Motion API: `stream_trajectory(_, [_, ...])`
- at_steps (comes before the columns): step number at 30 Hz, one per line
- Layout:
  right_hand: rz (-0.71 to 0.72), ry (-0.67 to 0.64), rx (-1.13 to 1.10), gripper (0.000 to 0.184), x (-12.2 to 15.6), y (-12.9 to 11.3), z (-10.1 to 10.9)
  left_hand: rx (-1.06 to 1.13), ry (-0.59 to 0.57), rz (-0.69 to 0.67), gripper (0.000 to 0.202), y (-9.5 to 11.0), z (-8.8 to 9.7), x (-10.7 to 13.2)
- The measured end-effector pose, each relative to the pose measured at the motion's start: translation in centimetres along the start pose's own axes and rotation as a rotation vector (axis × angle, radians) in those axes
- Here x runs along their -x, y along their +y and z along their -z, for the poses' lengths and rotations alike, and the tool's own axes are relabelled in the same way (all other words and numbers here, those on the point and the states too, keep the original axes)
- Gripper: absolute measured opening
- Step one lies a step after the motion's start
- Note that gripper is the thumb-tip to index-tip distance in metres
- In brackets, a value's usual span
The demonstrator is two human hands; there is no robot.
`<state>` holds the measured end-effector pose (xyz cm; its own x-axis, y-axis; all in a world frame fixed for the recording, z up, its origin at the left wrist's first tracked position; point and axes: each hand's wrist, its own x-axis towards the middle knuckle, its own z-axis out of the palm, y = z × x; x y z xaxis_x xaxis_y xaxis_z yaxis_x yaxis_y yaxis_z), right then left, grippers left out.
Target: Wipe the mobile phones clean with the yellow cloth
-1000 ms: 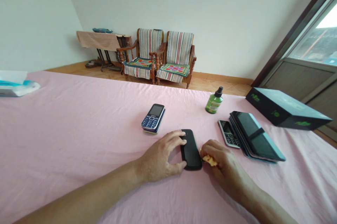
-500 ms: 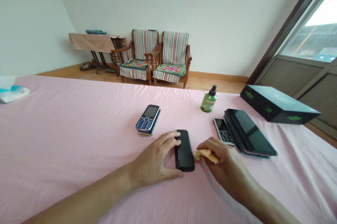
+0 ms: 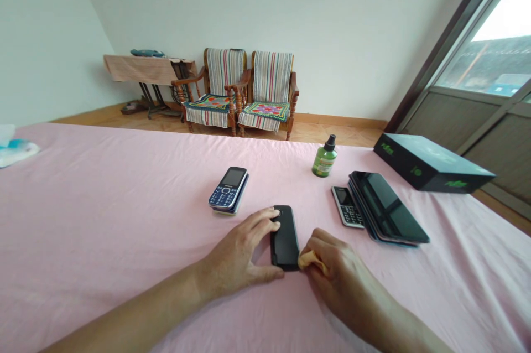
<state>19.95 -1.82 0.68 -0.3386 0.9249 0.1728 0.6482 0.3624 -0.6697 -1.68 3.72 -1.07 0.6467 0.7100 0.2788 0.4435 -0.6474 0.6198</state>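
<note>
While the left hand [image 3: 238, 248] clamps a phone [image 3: 285, 237] — right hand [image 3: 342, 275] pinches cloth [image 3: 310, 260] against it.

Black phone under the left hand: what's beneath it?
The black phone, held by the left hand, rests on the pink cloth. The patch beneath it and the phone's underside are covered, so nothing more shows.

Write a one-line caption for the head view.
Left hand steadies a black phone on a pink sheet while right hand presses yellow cloth to its edge.
</note>
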Motion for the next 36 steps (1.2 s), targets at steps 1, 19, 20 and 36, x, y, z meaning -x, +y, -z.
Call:
stream_trajectory(1, [0.015, -0.021, -0.041, 0.028, 0.0, -0.4, 0.2, -0.002, 0.0, -0.006, 0.061, 0.0, 0.0, 0.0])
stream_trajectory(19, [0.076, 0.324, -0.034, 0.012, -4.4, 0.8, 0.9, 0.006, -0.045, -0.061, 0.063, 0.8, 0.9, 0.0])
stream_trajectory(20, [0.097, 0.322, -0.018, 0.012, -4.9, 0.9, 0.8, 0.004, -0.043, -0.063, 0.063, 0.8, 0.9, 0.0])
stream_trajectory(36, [0.203, 0.19, -0.091, 0.029, -2.1, 1.5, -2.1, 0.068, -0.014, -0.081, 0.067, 0.5, 0.6, 0.1])
